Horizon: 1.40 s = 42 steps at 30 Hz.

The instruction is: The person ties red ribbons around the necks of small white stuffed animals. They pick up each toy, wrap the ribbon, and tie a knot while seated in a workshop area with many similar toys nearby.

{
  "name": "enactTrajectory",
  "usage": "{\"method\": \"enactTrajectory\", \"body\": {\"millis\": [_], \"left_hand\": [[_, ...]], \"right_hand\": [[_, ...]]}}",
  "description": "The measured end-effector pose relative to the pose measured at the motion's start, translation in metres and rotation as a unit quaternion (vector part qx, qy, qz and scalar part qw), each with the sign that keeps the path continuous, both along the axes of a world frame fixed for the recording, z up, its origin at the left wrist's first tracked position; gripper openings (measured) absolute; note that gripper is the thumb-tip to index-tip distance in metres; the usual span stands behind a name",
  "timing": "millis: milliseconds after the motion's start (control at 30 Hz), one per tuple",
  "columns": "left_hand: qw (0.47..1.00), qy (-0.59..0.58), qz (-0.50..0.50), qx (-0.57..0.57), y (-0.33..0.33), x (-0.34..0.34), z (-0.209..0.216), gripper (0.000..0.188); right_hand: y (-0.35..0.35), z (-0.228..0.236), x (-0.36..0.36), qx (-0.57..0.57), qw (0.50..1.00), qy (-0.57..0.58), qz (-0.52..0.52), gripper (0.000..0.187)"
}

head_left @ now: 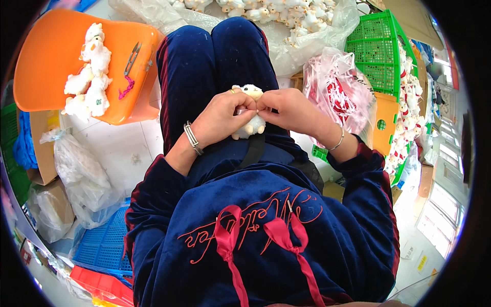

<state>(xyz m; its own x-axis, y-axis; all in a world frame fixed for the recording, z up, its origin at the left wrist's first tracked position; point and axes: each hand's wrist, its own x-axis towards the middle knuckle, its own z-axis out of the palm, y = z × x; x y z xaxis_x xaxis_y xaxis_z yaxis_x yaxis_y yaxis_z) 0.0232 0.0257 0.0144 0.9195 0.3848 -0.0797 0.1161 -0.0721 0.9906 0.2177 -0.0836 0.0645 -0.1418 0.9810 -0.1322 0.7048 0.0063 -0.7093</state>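
A small white plush toy animal (pixel 249 128) with a round body and beige feet rests on my lap, its head pointing away from me. My left hand (pixel 221 113) is closed in a pinch at the toy's neck. From the other side my right hand (pixel 289 108) pinches at the same spot, its fingertips meeting those of the left. A bit of something pale shows by the left fingers; what the fingertips hold is too small to make out.
An orange chair (pixel 46 56) at the left bears several white plush toys (pixel 97 59) and thread snips (pixel 133 59) with a pink cord. More plush toys (pixel 286 15) lie heaped on plastic beyond my knees. At right are a pink-and-red-filled bag (pixel 337 92) and a green crate (pixel 373 51).
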Motion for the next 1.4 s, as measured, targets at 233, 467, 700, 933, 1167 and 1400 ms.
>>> {"method": "enactTrajectory", "body": {"millis": [233,467,700,933,1167,1400], "left_hand": [[0.999,0.0,0.028,-0.031,-0.003,-0.007,-0.004,0.008],[0.996,-0.001,0.088,-0.034,-0.013,-0.008,-0.006,0.01],[0.988,-0.077,0.122,0.049,-0.022,-0.014,-0.006,0.008],[0.985,-0.06,0.156,0.052,-0.027,-0.014,-0.01,0.007],[0.99,-0.018,0.135,0.025,-0.025,-0.015,-0.001,0.008],[0.994,-0.01,0.091,0.053,-0.015,-0.014,0.001,0.01]], "right_hand": [[-0.017,-0.02,-0.011,0.143,0.988,-0.038,-0.036,0.016],[-0.01,-0.019,-0.011,0.194,0.981,-0.018,-0.008,0.016],[-0.019,-0.031,-0.015,0.219,0.975,-0.023,-0.024,0.023],[-0.022,-0.048,-0.021,0.274,0.961,0.019,-0.043,0.028],[-0.025,-0.057,-0.016,0.287,0.957,0.038,-0.035,0.027],[-0.024,-0.053,-0.011,0.28,0.959,0.038,-0.013,0.025]]}}
